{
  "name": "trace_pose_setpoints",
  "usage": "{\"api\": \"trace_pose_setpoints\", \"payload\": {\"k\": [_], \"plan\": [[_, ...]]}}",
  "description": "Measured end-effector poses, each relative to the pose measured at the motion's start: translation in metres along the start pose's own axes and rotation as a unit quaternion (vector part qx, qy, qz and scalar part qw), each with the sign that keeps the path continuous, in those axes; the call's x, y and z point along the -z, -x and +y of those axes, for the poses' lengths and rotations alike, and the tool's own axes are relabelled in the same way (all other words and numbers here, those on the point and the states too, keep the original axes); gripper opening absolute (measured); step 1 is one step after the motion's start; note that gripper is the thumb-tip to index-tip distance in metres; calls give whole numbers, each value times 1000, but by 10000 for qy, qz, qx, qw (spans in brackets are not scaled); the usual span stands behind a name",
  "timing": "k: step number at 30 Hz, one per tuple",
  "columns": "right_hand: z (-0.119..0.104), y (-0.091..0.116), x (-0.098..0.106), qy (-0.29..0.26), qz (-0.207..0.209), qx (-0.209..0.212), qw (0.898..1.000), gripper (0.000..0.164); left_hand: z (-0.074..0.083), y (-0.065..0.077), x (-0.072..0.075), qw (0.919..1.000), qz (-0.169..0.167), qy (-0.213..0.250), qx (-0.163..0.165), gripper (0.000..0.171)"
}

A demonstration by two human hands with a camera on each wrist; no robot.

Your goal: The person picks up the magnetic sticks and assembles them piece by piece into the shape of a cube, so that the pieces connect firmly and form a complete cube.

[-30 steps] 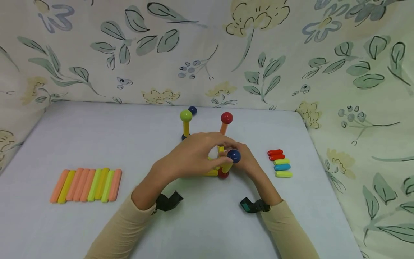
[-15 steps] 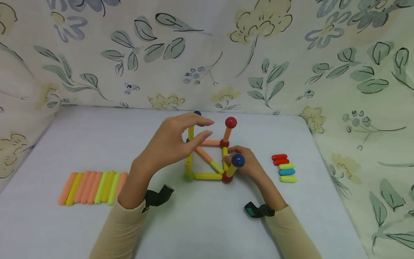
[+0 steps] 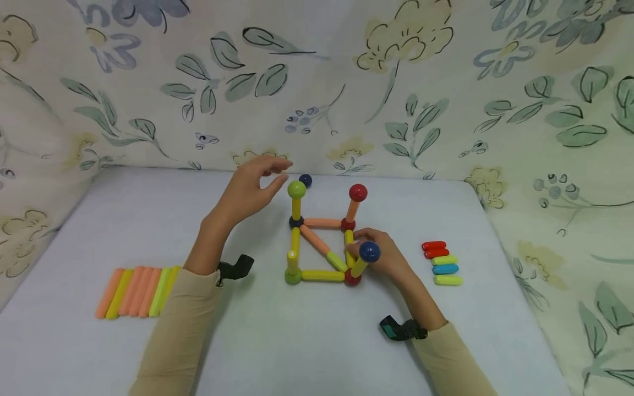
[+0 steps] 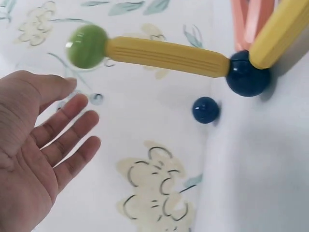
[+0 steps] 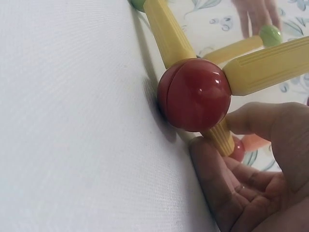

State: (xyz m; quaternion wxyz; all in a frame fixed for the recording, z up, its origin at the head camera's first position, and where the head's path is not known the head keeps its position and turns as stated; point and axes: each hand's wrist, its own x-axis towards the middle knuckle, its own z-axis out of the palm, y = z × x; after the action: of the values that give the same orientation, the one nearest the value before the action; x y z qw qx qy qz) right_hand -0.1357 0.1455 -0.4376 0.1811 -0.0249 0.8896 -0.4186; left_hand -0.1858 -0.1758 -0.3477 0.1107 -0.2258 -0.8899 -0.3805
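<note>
A square frame of magnetic rods and balls stands on the table, with a diagonal of one orange rod and one lime rod. Upright rods rise at its corners; the back left one bears a green ball, the back right a red ball, the front right a navy ball. The front left yellow upright has no ball on top. My right hand pinches the yellow side rod behind the red corner ball. My left hand, fingers relaxed and holding nothing, hovers left of the green ball.
A loose navy ball lies at the table's back edge, by the flowered cloth. A row of orange, yellow and lime rods lies at left, partly behind the left sleeve. Several short red, lime and blue rods lie at right.
My left hand has left the navy-topped front right upright and moved left and back, past the green-topped one. The right hand stays at the frame's right side. The head view has shifted slightly.
</note>
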Motion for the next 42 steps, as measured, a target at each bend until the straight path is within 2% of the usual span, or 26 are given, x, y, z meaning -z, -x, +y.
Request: {"api": "trace_pose_setpoints", "payload": {"k": [5, 11, 14, 18, 21, 25, 30, 37, 42], "plan": [[4, 2, -6, -169, -57, 46, 9998, 48, -16, -7, -20, 9976, -415, -354, 430, 39], [6, 3, -9, -223, -10, 48, 9997, 45, -25, -14, -36, 9896, -939, -585, 923, 51], [7, 4, -9, -259, -4, 3, 9997, 44, -29, -18, -46, 9864, -1226, -636, 896, 60], [6, 4, -11, -323, -75, -75, 9994, 44, -37, -19, -57, 9849, -1525, -584, 579, 64], [4, 3, -13, -316, -114, -79, 9994, 44, -42, -18, -59, 9857, -1590, -338, 448, 62], [-2, -1, -14, -340, -167, 140, 9992, 44, -52, -19, -58, 9839, -1688, -174, 552, 58], [-7, -3, -9, -407, -91, 126, 9990, 44, -61, -29, -63, 9797, -1802, -612, 625, 49], [3, -2, 1, -296, -36, -34, 9995, 46, -64, -34, -67, 9829, -1397, -892, 798, 48], [2, -2, 0, -297, -34, 21, 9996, 46, -64, -32, -62, 9812, -1382, -1091, 784, 43]]}}
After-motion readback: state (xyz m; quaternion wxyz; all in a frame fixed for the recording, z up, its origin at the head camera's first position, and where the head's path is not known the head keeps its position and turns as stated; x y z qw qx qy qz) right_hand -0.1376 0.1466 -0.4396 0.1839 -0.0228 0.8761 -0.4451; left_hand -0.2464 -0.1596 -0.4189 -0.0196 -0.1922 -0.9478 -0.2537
